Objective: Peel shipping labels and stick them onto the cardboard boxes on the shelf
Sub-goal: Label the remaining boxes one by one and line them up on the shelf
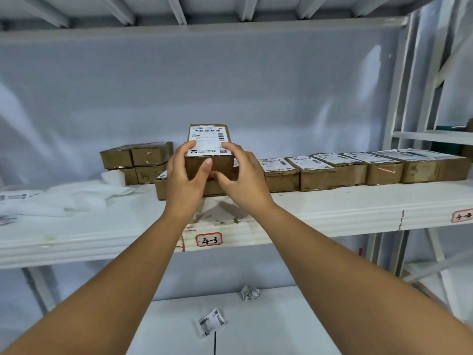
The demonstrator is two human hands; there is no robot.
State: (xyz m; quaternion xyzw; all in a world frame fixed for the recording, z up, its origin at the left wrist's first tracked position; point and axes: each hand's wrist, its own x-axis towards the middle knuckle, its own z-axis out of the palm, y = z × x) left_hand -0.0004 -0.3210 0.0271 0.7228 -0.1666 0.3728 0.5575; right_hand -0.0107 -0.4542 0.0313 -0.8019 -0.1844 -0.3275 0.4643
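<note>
- While the left hand and right hand grip the cardboard box by its sides, hold it level.
- Press the shipping label flat (corners especially).

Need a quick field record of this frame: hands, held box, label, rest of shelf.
left hand: grips the small brown cardboard box on its left side
right hand: grips the same box on its right side
white shipping label: stuck on the box's top face
box position: above a lower cardboard box on the white metal shelf; contact unclear
right of it: row of labelled boxes
left of it: stack of unlabelled brown boxes; crumpled white backing paper
shelf tag: reads 4-3
</note>
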